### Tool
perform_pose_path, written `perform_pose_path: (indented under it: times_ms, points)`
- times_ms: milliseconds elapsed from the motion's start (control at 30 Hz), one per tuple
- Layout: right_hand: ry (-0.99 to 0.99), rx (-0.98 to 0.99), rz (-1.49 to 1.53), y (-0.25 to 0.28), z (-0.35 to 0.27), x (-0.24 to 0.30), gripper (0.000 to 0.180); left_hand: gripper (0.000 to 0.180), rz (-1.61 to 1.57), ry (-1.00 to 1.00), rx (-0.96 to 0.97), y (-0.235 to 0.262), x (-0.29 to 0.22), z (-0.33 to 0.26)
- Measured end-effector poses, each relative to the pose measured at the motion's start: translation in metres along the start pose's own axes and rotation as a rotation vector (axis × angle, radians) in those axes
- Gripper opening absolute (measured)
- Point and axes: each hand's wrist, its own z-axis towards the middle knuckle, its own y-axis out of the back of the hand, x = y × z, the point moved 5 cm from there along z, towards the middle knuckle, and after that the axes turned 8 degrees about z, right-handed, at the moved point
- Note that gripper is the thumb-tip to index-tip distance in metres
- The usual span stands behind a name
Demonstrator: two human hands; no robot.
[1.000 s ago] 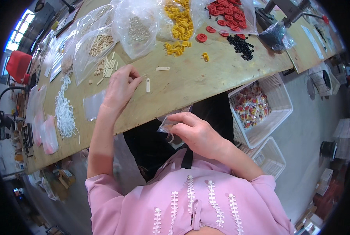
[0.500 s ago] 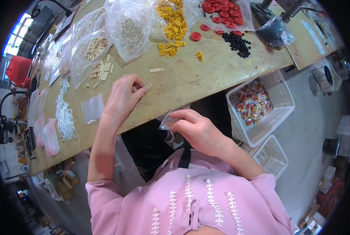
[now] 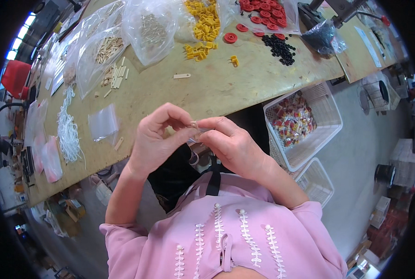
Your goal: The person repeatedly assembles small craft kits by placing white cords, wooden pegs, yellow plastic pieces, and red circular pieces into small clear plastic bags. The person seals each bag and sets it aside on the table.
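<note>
My left hand [image 3: 158,137] and my right hand [image 3: 237,146] meet just off the table's near edge, fingertips almost touching. Between left thumb and fingers is a small pale wooden strip [image 3: 194,124], mostly hidden. The right thumb and fingers pinch a small clear plastic bag [image 3: 199,136] close beside it; how far the strip is inside the bag I cannot tell. A flat wooden strip with a hole [image 3: 182,76] lies farther out on the table. Another wooden strip [image 3: 119,143] rests left of my left hand, below a stack of clear bags [image 3: 103,122].
Along the far side lie yellow plastic parts [image 3: 205,28], red wheels [image 3: 267,18], black rings [image 3: 281,49] and wooden sticks [image 3: 118,76]. White string [image 3: 68,132] lies at left. A white basket [image 3: 330,123] of filled bags stands right of the table, over another basket [image 3: 321,181].
My left hand has come from over the table toward me and right, bringing the wooden strip to the bag in my right hand. The view has shifted slightly.
</note>
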Motion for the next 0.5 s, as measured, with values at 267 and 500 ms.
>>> perform_pose_path:
  times_ms: [267,500]
  points:
    - [0.007,0.005,-0.015,0.0,0.006,0.002,0.026,0.017,0.018,-0.036,-0.225,0.044,0.013,0.0]
    - [0.058,-0.031,-0.068,0.007,0.004,0.005,0.021,0.012,0.457,0.008,-0.352,0.09,0.009,0.062]
